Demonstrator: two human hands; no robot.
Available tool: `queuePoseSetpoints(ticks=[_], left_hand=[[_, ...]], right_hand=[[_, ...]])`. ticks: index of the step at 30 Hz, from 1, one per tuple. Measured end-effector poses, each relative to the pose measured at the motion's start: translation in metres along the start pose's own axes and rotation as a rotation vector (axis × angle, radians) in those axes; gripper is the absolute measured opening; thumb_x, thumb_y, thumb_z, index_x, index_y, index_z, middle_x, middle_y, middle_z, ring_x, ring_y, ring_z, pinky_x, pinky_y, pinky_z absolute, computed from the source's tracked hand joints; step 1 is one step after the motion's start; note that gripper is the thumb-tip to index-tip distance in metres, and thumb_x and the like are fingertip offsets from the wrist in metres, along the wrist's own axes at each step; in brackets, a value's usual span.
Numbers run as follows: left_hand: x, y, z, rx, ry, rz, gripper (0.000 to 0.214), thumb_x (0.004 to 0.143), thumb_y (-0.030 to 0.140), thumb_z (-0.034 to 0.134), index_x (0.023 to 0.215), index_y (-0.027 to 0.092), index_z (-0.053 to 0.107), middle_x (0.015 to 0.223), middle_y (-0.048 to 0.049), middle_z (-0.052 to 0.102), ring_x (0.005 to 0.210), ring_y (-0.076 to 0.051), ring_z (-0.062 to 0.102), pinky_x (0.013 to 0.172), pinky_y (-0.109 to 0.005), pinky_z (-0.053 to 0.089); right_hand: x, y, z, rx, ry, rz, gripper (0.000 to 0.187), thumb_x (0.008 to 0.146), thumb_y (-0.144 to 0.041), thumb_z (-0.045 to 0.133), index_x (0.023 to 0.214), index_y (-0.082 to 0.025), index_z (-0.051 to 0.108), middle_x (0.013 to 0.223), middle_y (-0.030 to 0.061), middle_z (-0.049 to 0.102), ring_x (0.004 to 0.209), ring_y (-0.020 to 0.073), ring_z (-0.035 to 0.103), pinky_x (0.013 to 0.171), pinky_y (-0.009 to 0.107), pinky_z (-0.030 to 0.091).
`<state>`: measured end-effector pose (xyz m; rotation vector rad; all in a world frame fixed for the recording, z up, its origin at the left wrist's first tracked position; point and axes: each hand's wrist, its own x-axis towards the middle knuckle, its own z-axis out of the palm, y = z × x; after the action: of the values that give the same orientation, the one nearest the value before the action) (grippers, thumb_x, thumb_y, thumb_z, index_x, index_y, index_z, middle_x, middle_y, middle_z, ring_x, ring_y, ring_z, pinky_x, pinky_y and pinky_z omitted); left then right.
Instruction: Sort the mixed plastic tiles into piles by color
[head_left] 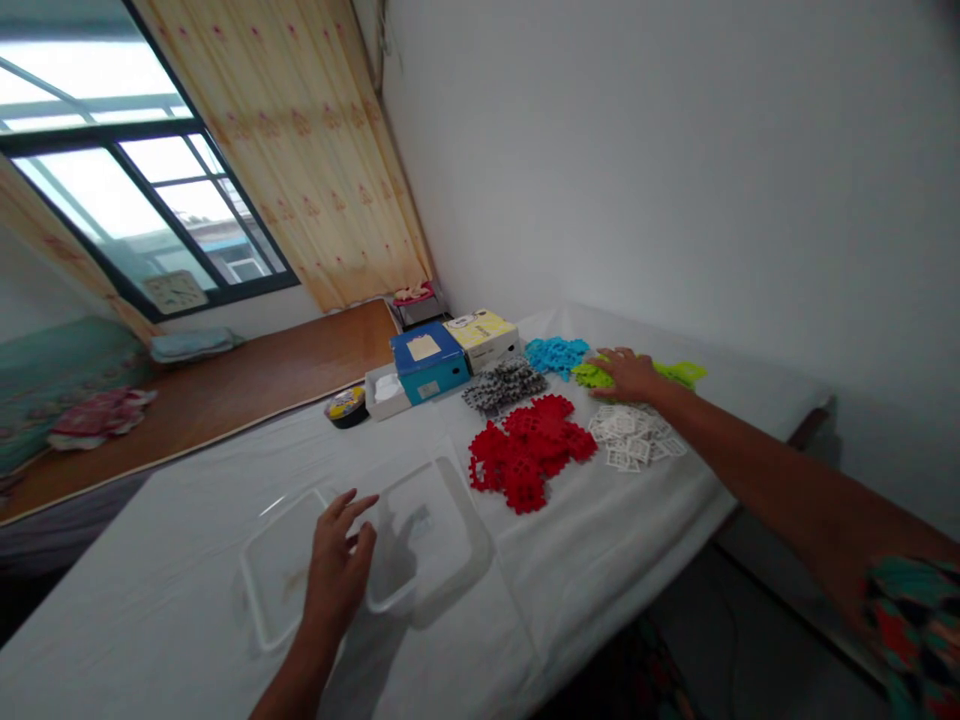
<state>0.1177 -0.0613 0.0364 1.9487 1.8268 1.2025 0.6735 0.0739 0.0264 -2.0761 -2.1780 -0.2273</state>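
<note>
My right hand reaches across to the lime-green plastic pieces and rests over them with its fingers spread. Beside that pile are white lattice pieces, blue pieces, grey pieces and a larger heap of red toothed pieces. My left hand hovers by the near-left rim of a clear plastic tub, fingers apart and holding nothing. A clear lid lies left of the tub, partly behind that hand. Whether the hand touches the tub's rim I cannot tell.
At the table's back stand a blue box, a yellow-and-white box and a small open white box. A roll of tape lies left of them. The white wall borders the table's far side.
</note>
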Motion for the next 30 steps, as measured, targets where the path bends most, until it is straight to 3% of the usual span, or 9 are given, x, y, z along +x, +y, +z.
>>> queuePoseSetpoints(ticks=[4, 11, 17, 22, 26, 30], left_hand=[[-0.002, -0.001, 0.006, -0.048, 0.025, 0.047, 0.033, 0.082, 0.041, 0.053, 0.107, 0.025, 0.068, 0.136, -0.0099, 0.048, 0.13, -0.03, 0.045, 0.1, -0.048, 0.048], [-0.01, -0.009, 0.011, -0.163, 0.05, 0.006, 0.037, 0.086, 0.049, 0.05, 0.107, 0.025, 0.068, 0.135, -0.0085, 0.051, 0.131, -0.029, 0.045, 0.1, -0.042, 0.048], [-0.01, -0.005, 0.011, -0.158, 0.068, 0.019, 0.039, 0.085, 0.054, 0.051, 0.104, 0.025, 0.069, 0.132, -0.0085, 0.053, 0.128, -0.029, 0.047, 0.103, -0.044, 0.046], [-0.01, -0.007, 0.009, -0.147, 0.057, 0.016, 0.038, 0.085, 0.054, 0.052, 0.104, 0.025, 0.069, 0.132, -0.0084, 0.053, 0.128, -0.029, 0.048, 0.105, -0.046, 0.044], [-0.01, -0.009, 0.009, -0.151, 0.059, 0.017, 0.038, 0.085, 0.054, 0.052, 0.103, 0.025, 0.07, 0.132, -0.0084, 0.053, 0.128, -0.03, 0.048, 0.109, -0.049, 0.039], [-0.011, -0.01, 0.007, -0.126, 0.035, 0.02, 0.037, 0.086, 0.052, 0.052, 0.105, 0.026, 0.07, 0.133, -0.0078, 0.054, 0.129, -0.03, 0.047, 0.111, -0.05, 0.036]], right_hand=[[0.01, 0.007, 0.005, -0.005, -0.066, 0.037, 0.08, 0.075, -0.069, 0.055, 0.145, -0.035, 0.04, 0.157, 0.0095, 0.028, 0.13, 0.0449, 0.036, 0.094, 0.071, 0.035], [0.017, 0.023, 0.009, 0.004, -0.094, 0.063, 0.071, 0.076, -0.056, 0.057, 0.142, -0.033, 0.044, 0.157, 0.008, 0.029, 0.127, 0.0428, 0.041, 0.092, 0.069, 0.039], [0.017, 0.024, 0.013, 0.007, -0.096, 0.092, 0.071, 0.078, -0.06, 0.054, 0.143, -0.032, 0.044, 0.157, 0.0079, 0.029, 0.129, 0.0425, 0.04, 0.093, 0.07, 0.039], [0.024, 0.025, -0.001, 0.029, -0.096, 0.113, 0.086, 0.073, -0.076, 0.052, 0.146, -0.033, 0.038, 0.155, 0.0104, 0.033, 0.131, 0.0457, 0.036, 0.093, 0.074, 0.036], [0.046, 0.014, -0.017, 0.039, 0.03, 0.069, 0.085, 0.075, -0.079, 0.047, 0.147, -0.034, 0.037, 0.154, 0.0099, 0.035, 0.133, 0.0435, 0.034, 0.096, 0.067, 0.038], [0.08, -0.01, -0.018, 0.03, -0.011, -0.034, 0.089, 0.072, -0.074, 0.058, 0.149, -0.037, 0.032, 0.156, 0.0098, 0.031, 0.134, 0.0444, 0.032, 0.097, 0.067, 0.037]])
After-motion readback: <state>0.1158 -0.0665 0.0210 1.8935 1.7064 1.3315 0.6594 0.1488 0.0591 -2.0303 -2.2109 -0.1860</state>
